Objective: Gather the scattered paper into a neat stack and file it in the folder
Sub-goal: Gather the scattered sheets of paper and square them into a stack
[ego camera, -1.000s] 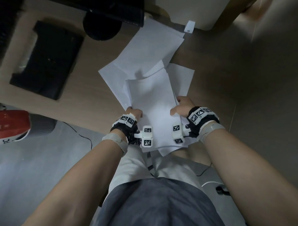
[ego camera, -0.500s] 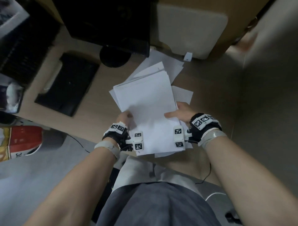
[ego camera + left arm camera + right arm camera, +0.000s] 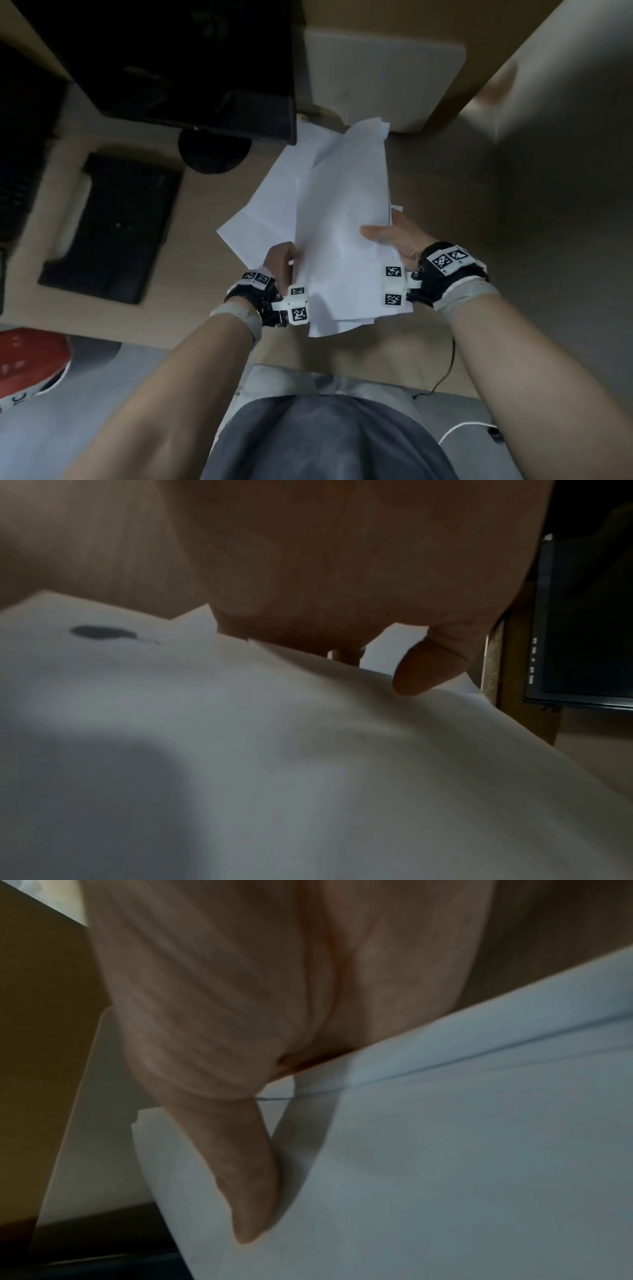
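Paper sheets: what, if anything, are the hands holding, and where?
Both hold the paper sheets by their near side edges: left hand on the left, right hand on the right.

The sheets [image 3: 342, 240] are thin white paper, matt and smooth, with soft bends. The desk [image 3: 212, 274] looks like pale wood laminate with a dull finish. The monitor [image 3: 191, 61] has a glossy black plastic frame. The keyboard [image 3: 113, 226] is matt black plastic.
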`<move>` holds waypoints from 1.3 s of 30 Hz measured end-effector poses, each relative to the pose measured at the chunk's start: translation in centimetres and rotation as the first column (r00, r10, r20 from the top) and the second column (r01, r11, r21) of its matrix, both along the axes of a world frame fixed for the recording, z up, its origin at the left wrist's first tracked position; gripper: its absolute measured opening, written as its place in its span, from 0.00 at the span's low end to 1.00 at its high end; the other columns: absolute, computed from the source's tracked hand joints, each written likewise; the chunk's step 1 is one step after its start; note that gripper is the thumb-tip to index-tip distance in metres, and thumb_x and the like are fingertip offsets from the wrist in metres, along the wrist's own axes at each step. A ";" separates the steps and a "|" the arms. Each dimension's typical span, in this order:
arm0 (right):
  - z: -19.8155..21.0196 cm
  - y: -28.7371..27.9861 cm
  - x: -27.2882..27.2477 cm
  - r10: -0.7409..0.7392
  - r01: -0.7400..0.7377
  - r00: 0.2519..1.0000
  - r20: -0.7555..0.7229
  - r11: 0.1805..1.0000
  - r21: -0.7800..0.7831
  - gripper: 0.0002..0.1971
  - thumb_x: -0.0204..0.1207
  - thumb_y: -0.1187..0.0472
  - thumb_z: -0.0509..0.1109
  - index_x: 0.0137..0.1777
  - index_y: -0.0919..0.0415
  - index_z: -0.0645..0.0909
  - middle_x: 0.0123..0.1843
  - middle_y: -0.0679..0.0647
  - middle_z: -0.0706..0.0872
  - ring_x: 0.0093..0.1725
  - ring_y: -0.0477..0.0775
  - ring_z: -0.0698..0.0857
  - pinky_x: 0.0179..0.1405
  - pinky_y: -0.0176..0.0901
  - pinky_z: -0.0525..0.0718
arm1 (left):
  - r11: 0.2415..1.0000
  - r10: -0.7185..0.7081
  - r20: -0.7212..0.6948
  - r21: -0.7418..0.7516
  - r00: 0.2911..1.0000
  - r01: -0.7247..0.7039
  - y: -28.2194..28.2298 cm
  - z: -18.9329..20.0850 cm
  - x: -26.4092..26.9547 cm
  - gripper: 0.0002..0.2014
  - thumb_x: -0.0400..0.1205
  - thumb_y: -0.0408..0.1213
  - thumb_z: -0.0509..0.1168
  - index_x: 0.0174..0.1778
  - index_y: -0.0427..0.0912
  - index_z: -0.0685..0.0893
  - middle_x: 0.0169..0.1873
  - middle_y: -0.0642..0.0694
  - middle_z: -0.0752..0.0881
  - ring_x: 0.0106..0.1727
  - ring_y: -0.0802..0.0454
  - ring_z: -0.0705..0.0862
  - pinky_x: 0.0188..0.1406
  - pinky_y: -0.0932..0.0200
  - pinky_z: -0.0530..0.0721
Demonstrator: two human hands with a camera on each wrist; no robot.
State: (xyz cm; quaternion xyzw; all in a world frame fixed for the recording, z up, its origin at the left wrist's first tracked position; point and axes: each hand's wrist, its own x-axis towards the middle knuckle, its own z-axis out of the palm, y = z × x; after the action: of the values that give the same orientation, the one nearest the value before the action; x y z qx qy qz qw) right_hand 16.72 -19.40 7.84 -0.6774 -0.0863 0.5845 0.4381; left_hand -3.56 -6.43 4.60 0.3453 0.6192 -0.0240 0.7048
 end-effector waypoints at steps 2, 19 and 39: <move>0.1 1.7 -0.2 -0.067 0.067 0.998 -0.007 0.998 -0.014 0.19 0.75 0.64 0.78 0.64 0.56 0.81 0.53 0.47 0.89 0.52 0.42 0.86 0.61 0.41 0.80 | 1.000 -0.021 -0.007 0.006 1.000 0.022 2.4 0.6 -0.1 0.05 0.72 0.31 0.60 0.30 0.38 0.77 0.31 0.40 0.78 0.32 0.44 0.77 0.38 0.53 0.77; -7.9 4.4 -4.3 -0.385 0.423 0.906 0.176 0.814 -0.398 0.22 0.76 0.67 0.77 0.69 0.67 0.79 0.63 0.59 0.85 0.57 0.59 0.82 0.54 0.45 0.78 | 0.883 -0.468 -0.134 -0.119 0.874 0.455 12.4 -4.3 2.2 0.08 0.75 0.42 0.67 0.40 0.40 0.82 0.40 0.39 0.82 0.41 0.40 0.82 0.42 0.51 0.85; -8.8 16.0 -1.8 -0.422 0.498 0.863 0.278 0.800 -0.333 0.24 0.70 0.64 0.77 0.67 0.63 0.78 0.61 0.59 0.86 0.55 0.61 0.86 0.57 0.49 0.86 | 0.650 -0.622 -0.523 0.070 0.582 0.757 19.7 -4.5 2.3 0.31 0.80 0.50 0.61 0.81 0.52 0.66 0.78 0.37 0.60 0.73 0.35 0.71 0.71 0.47 0.72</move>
State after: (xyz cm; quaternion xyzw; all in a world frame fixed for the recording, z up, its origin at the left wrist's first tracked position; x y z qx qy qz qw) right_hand 14.89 -3.37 -0.95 -0.8043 0.1592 0.3978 0.4117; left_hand -1.30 13.27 0.06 0.6424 0.5757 -0.2893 0.4150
